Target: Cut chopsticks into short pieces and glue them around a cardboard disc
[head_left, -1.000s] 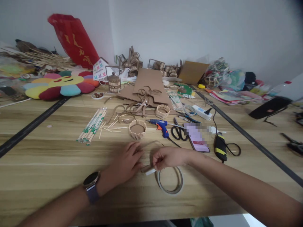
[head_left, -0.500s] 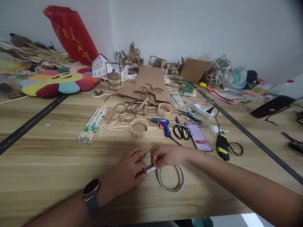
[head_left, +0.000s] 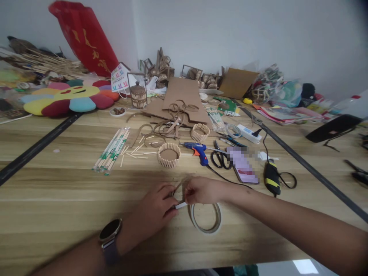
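Note:
Near the front of the table, my left hand [head_left: 156, 207] pinches a thin brown cardboard strip [head_left: 179, 188], which curves up between my two hands. A short white piece of tape [head_left: 181, 205] lies along the strip between my fingertips. My right hand [head_left: 202, 190] is closed, thumb and fingers pinched together at the other end of that taped stretch; its fingertips are partly hidden. Just below my right hand a roll of tape [head_left: 212, 230] lies flat on the wood. Beyond my hands stands a round basket of short sticks [head_left: 169, 162] with a cardboard base.
A blue glue gun [head_left: 201, 155], black scissors [head_left: 217, 159] and a phone [head_left: 244, 168] lie beyond my right hand. Packed sticks [head_left: 110, 151] are at left. Farther back are a second stick ring [head_left: 200, 132], curled cardboard strips [head_left: 172, 124] and a lidded basket [head_left: 138, 96].
Both hands keep almost the same pinch on the taped strip. The view has shifted slightly, and the tape roll sits a little farther left in it.

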`<state>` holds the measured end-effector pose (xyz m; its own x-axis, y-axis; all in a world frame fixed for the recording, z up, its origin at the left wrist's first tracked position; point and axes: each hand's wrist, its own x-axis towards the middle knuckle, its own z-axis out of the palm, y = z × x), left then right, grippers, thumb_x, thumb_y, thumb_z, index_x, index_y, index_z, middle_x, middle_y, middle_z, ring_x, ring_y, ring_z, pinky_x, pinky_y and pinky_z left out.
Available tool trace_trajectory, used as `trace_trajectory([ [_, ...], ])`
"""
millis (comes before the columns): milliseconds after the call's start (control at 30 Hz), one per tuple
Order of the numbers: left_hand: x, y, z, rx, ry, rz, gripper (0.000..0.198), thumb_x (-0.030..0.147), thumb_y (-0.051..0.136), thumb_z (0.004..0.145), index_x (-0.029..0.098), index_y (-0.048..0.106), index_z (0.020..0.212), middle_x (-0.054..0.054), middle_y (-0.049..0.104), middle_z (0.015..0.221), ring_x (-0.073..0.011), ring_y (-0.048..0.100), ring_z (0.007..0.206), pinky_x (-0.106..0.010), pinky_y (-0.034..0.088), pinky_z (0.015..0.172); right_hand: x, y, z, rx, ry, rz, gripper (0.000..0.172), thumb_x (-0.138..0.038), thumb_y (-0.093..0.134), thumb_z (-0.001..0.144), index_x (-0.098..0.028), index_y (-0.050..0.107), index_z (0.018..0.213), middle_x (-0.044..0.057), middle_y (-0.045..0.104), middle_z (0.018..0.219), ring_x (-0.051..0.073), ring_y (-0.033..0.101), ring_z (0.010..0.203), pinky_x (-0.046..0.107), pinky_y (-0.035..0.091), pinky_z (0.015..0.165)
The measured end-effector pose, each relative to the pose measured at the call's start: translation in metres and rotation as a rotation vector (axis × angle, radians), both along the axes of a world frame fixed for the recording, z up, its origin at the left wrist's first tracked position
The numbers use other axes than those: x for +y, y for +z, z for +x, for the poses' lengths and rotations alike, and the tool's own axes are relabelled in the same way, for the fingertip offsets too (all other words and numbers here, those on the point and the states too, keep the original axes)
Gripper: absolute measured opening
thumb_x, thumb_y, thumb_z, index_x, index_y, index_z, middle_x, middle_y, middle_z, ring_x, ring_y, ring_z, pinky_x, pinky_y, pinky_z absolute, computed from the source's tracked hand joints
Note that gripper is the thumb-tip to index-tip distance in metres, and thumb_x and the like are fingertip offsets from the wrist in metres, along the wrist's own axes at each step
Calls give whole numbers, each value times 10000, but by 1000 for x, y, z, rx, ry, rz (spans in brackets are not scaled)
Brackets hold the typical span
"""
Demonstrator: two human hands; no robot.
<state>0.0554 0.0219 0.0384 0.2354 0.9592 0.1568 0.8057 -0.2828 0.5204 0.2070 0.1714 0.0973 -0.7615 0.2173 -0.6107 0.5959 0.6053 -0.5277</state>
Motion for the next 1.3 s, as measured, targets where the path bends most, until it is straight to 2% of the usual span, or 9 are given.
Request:
trace_trajectory([
  [167, 0, 0, 0, -35, 7, 4, 114, 247, 605, 918, 277, 712, 941, -79, 671, 1202, -313, 546, 1202, -502, 487, 1052, -6, 3, -2, -14, 13, 70, 179, -88, 597, 746, -118, 772, 775, -32, 550, 596, 101, 485, 600, 205, 338, 538],
  [333, -1, 0, 0, -21, -2, -11, 118, 195, 625, 896, 261, 712, 940, -86, 675, 1181, -316, 567, 1185, -477, 499, 1040, -10, 4, -3, -30, 5, 146, 192, -111, 594, 761, -123, 782, 802, 2, 634, 655, 118, 511, 619, 216, 334, 535],
  [567, -3, -10, -1, -13, 11, 139, 97, 248, 615, 918, 304, 692, 899, -40, 688, 1141, -263, 591, 1131, -431, 533, 994, -13, 7, -3, -74, 24, 182, 229, -120, 581, 769, -138, 797, 842, 9, 675, 694, 115, 499, 619, 209, 331, 539],
  [900, -4, -4, 0, 40, -9, 118, 163, 215, 566, 945, 268, 687, 849, -47, 685, 1093, -244, 613, 1027, -398, 543, 920, -16, 8, -5, -114, 13, 222, 224, -140, 574, 806, -145, 789, 868, 9, 695, 751, 120, 525, 668, 198, 342, 551],
  [1300, -4, -3, 4, 117, -36, 145, 153, 199, 572, 939, 242, 655, 818, -63, 687, 1058, -253, 613, 1011, -403, 537, 891, -22, 16, -8, -155, 57, 319, 260, -149, 557, 839, -141, 802, 926, 68, 761, 853, 153, 614, 731, 223, 355, 569],
])
